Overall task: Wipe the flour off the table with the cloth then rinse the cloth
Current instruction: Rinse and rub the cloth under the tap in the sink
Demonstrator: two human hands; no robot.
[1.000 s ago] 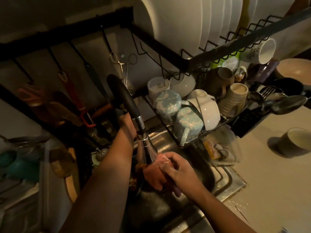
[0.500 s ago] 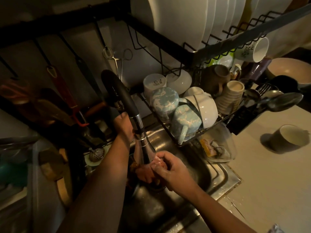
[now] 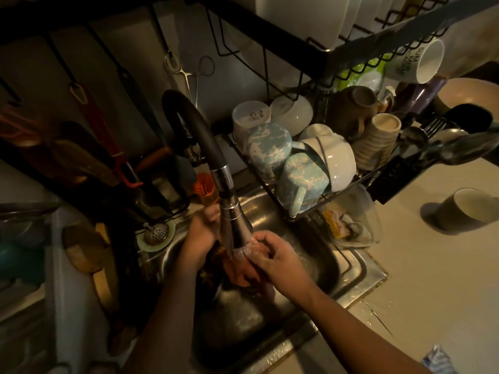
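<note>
Left hand (image 3: 201,234) has come down from behind the tap since 0.5 s ago and now sits beside the spray head (image 3: 233,220), against the cloth (image 3: 237,269). Its fingers are hidden, so I cannot tell its grip. Right hand (image 3: 276,256) still grips the cloth, fingers curled, under running water over the sink (image 3: 359,276).

I recorded the sink (image 3: 359,276) as stainless steel, wet and gleaming. The tap hose (image 3: 205,139) looked matt black and rubbery, and the tap head (image 3: 235,220) was bright polished metal. The cloth (image 3: 237,271) was soft fabric, soaked. The rack (image 3: 310,209) was black coated wire. The marbled mugs (image 3: 270,149) were glossy glazed ceramic. The desk (image 3: 432,279) appeared pale, smooth and matt.
</note>
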